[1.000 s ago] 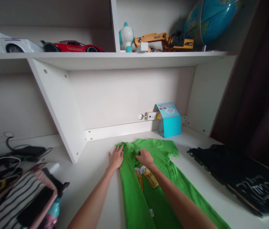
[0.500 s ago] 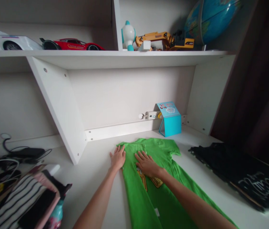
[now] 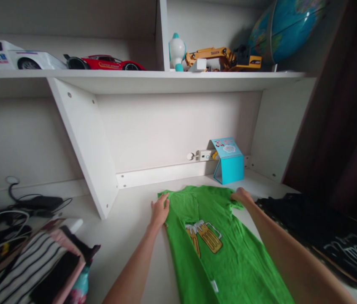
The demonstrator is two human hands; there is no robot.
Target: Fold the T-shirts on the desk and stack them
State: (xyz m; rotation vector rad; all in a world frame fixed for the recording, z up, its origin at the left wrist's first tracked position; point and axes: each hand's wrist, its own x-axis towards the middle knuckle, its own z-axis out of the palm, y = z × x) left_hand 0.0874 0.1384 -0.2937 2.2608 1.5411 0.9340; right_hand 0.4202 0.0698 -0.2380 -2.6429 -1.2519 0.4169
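A green T-shirt (image 3: 238, 249) with a beer mug print lies on the white desk, its left side folded inward over part of the print. My left hand (image 3: 160, 210) rests on the upper left folded edge, fingers stretched out and slightly apart. At the far right, my right hand (image 3: 242, 196) is closed on the end of the shirt's right sleeve; its fingertips are partly hidden. A small white tag shows low on the folded strip.
Dark folded clothing (image 3: 320, 236) lies on the right. A striped garment pile (image 3: 48, 261) and cables with a black adapter (image 3: 44, 202) are on the left. A blue desk calendar (image 3: 231, 166) stands behind the shirt. Above is a shelf (image 3: 118, 75) with toys and a globe (image 3: 289, 29).
My right hand has moved from the shirt's chest out to the right sleeve and closed on it, uncovering the mug print. The left hand stays at the folded edge. The view shifts slightly.
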